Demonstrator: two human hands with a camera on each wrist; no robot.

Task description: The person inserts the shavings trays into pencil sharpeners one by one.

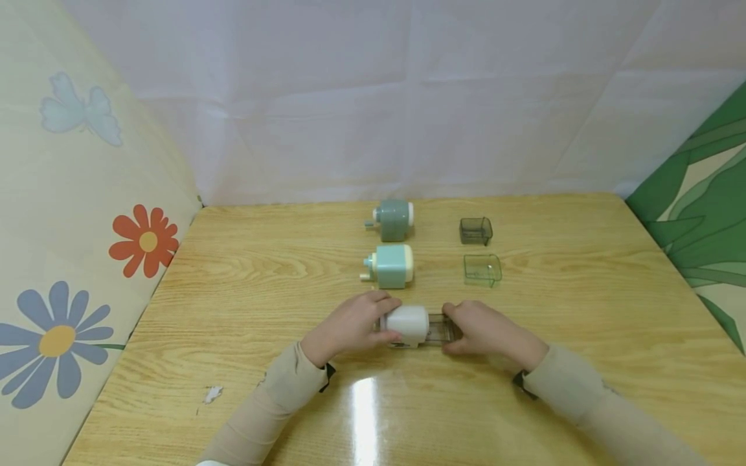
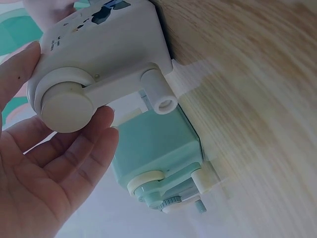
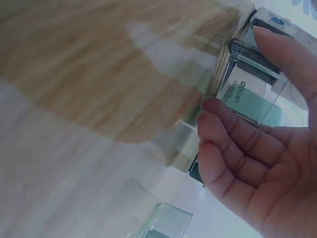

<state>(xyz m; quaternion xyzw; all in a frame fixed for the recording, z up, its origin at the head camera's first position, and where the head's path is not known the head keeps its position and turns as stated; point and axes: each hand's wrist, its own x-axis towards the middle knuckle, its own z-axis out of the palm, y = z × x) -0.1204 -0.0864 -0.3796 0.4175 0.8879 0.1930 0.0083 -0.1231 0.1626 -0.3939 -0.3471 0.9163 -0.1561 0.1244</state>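
A white crank sharpener (image 1: 408, 323) lies on the table, its crank handle (image 2: 159, 91) showing in the left wrist view. My left hand (image 1: 357, 325) grips its crank end between thumb and fingers. On its right side, my right hand (image 1: 485, 329) pinches a smoky clear drawer (image 1: 438, 329), which partly overlaps or adjoins the body; how far it sits inside I cannot tell. Behind the white one stands a mint sharpener (image 1: 391, 266), and beyond that a dark teal sharpener (image 1: 394, 220), both with cranks facing left.
To the right of the two rear sharpeners lie a green-tinted clear drawer (image 1: 482, 269) and a dark smoky drawer (image 1: 475, 231). The wooden table (image 1: 262, 259) meets a white sheet at the back. Patterned walls flank both sides. A pale worn patch (image 1: 213, 393) marks the table's front left.
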